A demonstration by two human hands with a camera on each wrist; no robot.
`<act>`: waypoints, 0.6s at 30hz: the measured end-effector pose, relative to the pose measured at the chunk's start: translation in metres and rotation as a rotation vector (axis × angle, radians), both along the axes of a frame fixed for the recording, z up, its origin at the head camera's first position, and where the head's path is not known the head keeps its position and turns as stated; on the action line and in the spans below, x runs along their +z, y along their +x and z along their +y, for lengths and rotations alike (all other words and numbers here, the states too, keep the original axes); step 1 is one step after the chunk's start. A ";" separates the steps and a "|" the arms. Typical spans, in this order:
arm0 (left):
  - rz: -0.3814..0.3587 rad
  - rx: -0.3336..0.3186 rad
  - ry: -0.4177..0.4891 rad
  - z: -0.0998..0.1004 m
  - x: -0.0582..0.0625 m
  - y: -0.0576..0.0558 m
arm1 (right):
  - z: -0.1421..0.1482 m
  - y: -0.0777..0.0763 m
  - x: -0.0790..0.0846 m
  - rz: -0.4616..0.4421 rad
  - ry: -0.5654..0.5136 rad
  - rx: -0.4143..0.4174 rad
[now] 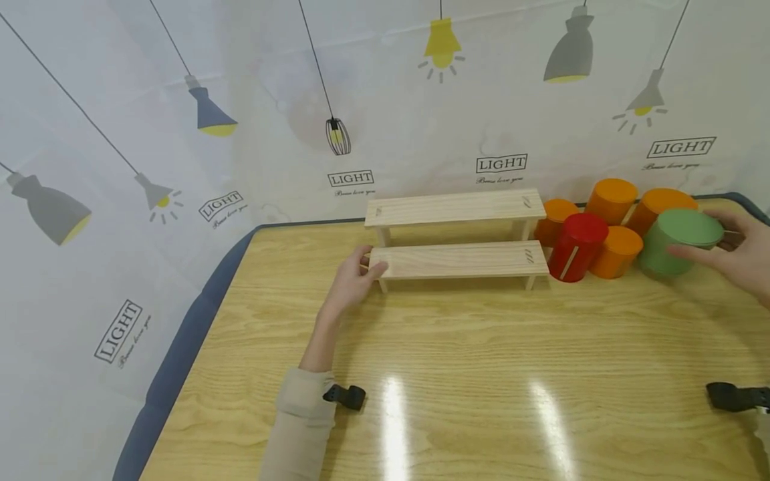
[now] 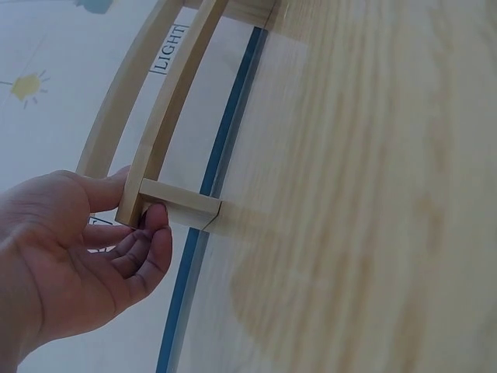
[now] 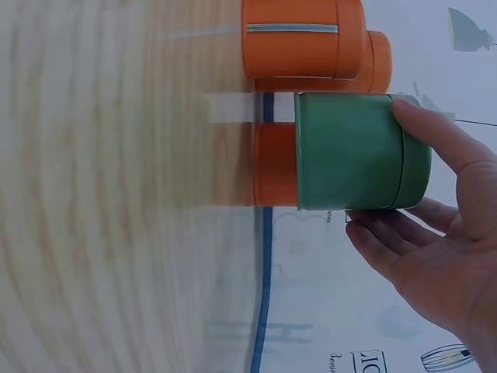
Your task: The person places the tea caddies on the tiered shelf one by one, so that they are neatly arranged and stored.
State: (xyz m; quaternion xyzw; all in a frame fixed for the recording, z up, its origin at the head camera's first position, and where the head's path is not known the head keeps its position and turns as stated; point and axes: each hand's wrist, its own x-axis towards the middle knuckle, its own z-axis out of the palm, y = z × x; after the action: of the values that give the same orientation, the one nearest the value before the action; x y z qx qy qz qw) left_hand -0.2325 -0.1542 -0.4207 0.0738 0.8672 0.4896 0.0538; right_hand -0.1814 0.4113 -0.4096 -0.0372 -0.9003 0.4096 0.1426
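My left hand (image 1: pixel 351 280) pinches the left end of the lower board of a two-tier wooden shelf (image 1: pixel 457 259). In the left wrist view, the thumb lies over the board (image 2: pixel 167 116) and the curled fingers are under it by the leg. At the far right, my right hand (image 1: pixel 746 250) grips a green lidded canister (image 1: pixel 674 247), thumb on one side and fingers round the other. The right wrist view shows the green canister (image 3: pixel 349 151) held off the table, upright, in front of an orange one (image 3: pixel 276 163).
A red canister (image 1: pixel 577 247) stands at the shelf's right end, beside several orange canisters (image 1: pixel 616 252) grouped near the back edge. Behind the wooden table (image 1: pixel 457 361) hangs a white sheet (image 1: pixel 397 87) printed with lamps. Dark blue edging (image 1: pixel 180 341) borders the tabletop.
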 end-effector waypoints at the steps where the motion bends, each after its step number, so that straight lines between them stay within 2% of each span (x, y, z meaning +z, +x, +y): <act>1: 0.000 0.002 0.001 0.000 0.000 0.000 | -0.001 0.001 0.002 0.031 -0.010 -0.001; 4: -0.008 0.009 0.005 0.001 0.001 0.000 | -0.004 0.002 0.008 0.103 -0.014 -0.037; 7: -0.015 0.015 -0.002 0.001 0.002 0.001 | -0.008 0.004 0.015 0.116 -0.004 -0.112; 9: -0.017 0.018 -0.008 0.002 0.003 0.001 | -0.010 0.005 0.020 0.137 -0.016 -0.133; 18: -0.007 0.016 0.017 0.001 0.002 0.001 | -0.026 0.010 0.045 0.236 -0.064 -0.063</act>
State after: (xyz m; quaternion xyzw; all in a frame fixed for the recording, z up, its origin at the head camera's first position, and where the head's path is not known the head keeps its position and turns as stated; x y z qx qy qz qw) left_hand -0.2310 -0.1532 -0.4190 0.0657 0.8633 0.4976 0.0524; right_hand -0.1713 0.3850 -0.3649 -0.0215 -0.8622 0.4349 0.2589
